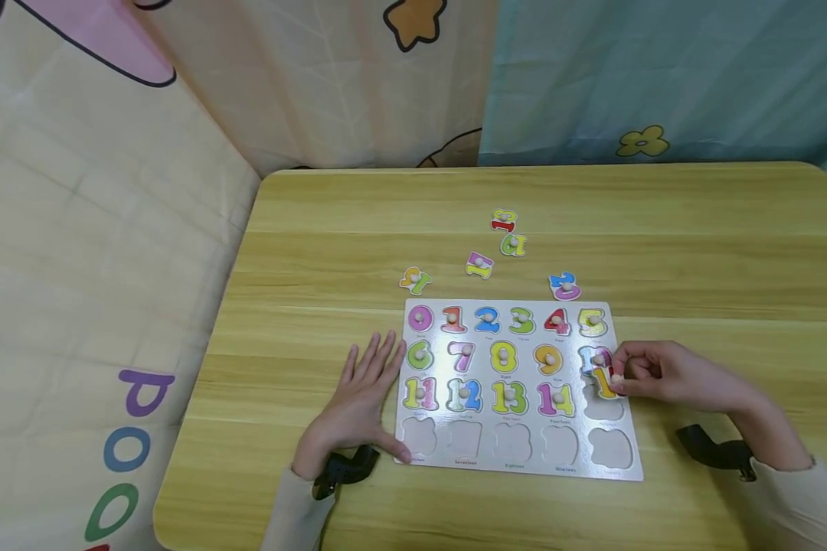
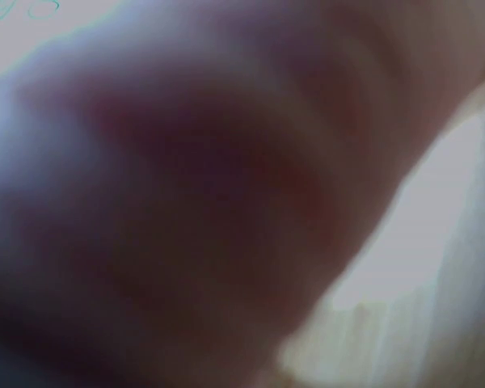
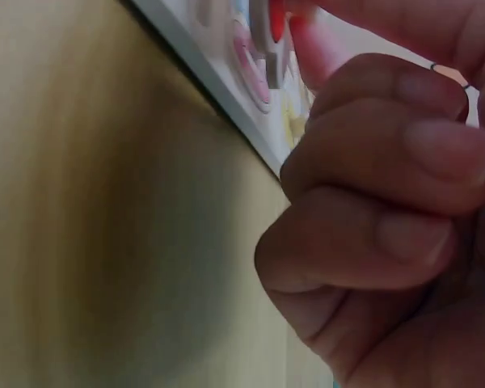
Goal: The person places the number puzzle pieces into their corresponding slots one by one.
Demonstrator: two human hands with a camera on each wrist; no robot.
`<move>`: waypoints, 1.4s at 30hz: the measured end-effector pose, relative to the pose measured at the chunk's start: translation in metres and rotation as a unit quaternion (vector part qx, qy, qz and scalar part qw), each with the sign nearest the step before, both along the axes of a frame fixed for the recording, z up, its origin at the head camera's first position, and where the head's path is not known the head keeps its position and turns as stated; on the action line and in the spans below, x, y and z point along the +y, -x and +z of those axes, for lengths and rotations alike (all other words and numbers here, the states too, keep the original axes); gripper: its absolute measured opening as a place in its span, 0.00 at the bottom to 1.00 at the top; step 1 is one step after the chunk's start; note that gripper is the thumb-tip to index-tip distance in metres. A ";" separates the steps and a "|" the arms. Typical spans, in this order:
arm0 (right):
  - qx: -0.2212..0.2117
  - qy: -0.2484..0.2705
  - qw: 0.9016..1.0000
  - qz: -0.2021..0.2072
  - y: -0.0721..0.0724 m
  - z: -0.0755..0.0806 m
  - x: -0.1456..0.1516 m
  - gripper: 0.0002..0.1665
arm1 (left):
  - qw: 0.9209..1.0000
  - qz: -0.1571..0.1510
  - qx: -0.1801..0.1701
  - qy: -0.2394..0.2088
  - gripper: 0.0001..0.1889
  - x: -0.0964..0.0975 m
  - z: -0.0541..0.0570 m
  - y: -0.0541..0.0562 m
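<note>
My right hand [image 1: 655, 371] pinches a knobbed number puzzle piece [image 1: 603, 384] between thumb and fingertips. An orange 1 shows on it, and the rest is hidden by the fingers. The piece is over the right side of the white number board [image 1: 437, 320], overlapping the recess below the 10 [image 1: 589, 356] in the head view. In the right wrist view, the other fingers [image 3: 372, 162] curl beside the board's edge. My left hand [image 1: 365, 402] lies with fingers spread along the board's left side, thumb on its lower left corner. The left wrist view is mostly blurred skin.
Several loose number pieces lie beyond the board, including a 20 [image 1: 565, 286], a green and yellow piece [image 1: 513, 245] and an orange and green one [image 1: 416, 281]. The board's bottom row shows bare recesses [image 1: 464, 439]. Curtains [image 1: 386, 99] hang behind the wooden table [image 1: 317, 260].
</note>
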State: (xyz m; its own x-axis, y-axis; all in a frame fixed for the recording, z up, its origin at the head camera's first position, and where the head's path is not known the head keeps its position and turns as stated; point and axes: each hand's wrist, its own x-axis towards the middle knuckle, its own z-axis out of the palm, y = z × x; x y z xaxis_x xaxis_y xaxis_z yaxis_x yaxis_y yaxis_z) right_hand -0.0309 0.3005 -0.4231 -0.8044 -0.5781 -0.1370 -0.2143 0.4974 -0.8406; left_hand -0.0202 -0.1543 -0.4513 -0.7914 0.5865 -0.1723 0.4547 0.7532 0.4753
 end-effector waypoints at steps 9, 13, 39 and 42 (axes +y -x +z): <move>0.004 -0.004 0.999 -0.032 -0.023 -0.011 -0.007 0.11 | 1.000 -0.002 0.011 -0.001 0.81 0.000 -0.001 0.000; 0.014 -0.019 0.999 -0.048 -0.025 -0.012 -0.015 0.11 | 1.000 -0.001 0.010 -0.003 0.81 0.000 -0.001 0.000; -0.071 -0.001 0.997 -0.040 -0.021 -0.009 -0.018 0.10 | 1.000 0.001 0.004 -0.003 0.81 0.000 0.000 0.000; -0.065 -0.010 0.997 -0.045 -0.022 -0.007 -0.018 0.10 | 1.000 -0.002 0.007 -0.005 0.81 0.000 -0.001 0.000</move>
